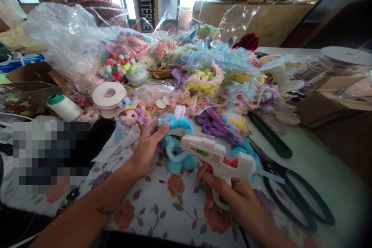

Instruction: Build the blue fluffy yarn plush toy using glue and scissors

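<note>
Your left hand (149, 139) pinches blue fluffy piece (177, 159); right hand (234, 193) grips glue gun (216, 153); scissors (266, 164) right of that hand.

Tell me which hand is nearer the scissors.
Right. The right hand, gripping the glue gun, is left of the scissors; the left hand, holding the fluffy blue piece, is farther left.

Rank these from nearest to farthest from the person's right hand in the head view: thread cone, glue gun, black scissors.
From the right hand:
1. Glue gun: held in its grip.
2. Black scissors: just to its right.
3. Thread cone: far across, on the left.
</note>
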Demonstrator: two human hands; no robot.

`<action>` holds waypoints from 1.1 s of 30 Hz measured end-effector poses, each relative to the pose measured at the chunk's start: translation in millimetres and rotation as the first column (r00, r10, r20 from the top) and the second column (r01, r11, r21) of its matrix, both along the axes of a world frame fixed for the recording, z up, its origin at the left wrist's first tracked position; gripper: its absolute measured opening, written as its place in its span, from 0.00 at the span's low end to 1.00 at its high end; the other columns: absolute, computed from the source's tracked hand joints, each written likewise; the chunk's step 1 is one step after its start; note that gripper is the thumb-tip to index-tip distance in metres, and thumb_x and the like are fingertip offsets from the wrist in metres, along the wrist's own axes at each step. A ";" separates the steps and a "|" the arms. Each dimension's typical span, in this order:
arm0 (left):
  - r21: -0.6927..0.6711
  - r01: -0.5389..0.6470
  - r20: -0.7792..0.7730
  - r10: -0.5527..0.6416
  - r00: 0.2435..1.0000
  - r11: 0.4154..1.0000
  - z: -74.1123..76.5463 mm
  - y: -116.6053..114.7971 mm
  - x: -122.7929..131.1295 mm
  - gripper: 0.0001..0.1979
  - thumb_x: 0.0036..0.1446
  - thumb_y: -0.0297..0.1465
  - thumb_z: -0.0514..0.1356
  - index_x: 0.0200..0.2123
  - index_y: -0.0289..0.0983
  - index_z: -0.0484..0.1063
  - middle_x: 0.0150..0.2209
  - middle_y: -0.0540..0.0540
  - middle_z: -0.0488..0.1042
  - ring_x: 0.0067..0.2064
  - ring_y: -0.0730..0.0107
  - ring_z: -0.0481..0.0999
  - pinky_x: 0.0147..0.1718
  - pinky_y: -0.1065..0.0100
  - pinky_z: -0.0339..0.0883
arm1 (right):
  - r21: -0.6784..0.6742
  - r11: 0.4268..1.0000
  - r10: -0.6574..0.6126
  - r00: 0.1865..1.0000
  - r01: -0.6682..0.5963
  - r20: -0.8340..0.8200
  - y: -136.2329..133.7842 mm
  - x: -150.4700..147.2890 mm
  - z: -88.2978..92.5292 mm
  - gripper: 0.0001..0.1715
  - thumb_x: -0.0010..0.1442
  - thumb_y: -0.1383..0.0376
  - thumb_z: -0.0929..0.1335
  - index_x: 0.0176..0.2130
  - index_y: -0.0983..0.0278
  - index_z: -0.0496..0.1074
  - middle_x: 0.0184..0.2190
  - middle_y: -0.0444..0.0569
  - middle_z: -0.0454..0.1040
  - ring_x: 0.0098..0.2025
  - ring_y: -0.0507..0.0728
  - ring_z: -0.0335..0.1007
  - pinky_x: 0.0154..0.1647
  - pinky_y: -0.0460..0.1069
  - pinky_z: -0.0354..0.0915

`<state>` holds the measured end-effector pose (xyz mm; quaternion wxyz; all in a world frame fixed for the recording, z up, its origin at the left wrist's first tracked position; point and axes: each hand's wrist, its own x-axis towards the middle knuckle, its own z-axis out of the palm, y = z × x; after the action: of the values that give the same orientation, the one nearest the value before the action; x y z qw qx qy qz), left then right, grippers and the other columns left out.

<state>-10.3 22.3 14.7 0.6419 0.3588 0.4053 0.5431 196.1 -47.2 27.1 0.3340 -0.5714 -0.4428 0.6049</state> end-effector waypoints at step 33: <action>-0.017 0.008 -0.030 -0.009 1.000 1.000 0.9 -2.1 1.7 0.19 0.53 0.46 0.71 0.41 0.39 0.79 0.29 0.48 0.78 0.34 0.64 0.79 0.27 0.71 0.71 | 0.064 0.998 -0.020 0.998 0.016 0.065 -0.3 -2.0 -1.3 0.18 0.55 0.50 0.73 0.31 0.61 0.70 0.15 0.40 0.68 0.19 0.53 0.63 0.22 0.47 0.61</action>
<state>-8.6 20.2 15.7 0.6411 0.3632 0.4179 0.5314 194.1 -47.5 25.8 0.3426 -0.5840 -0.4675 0.5684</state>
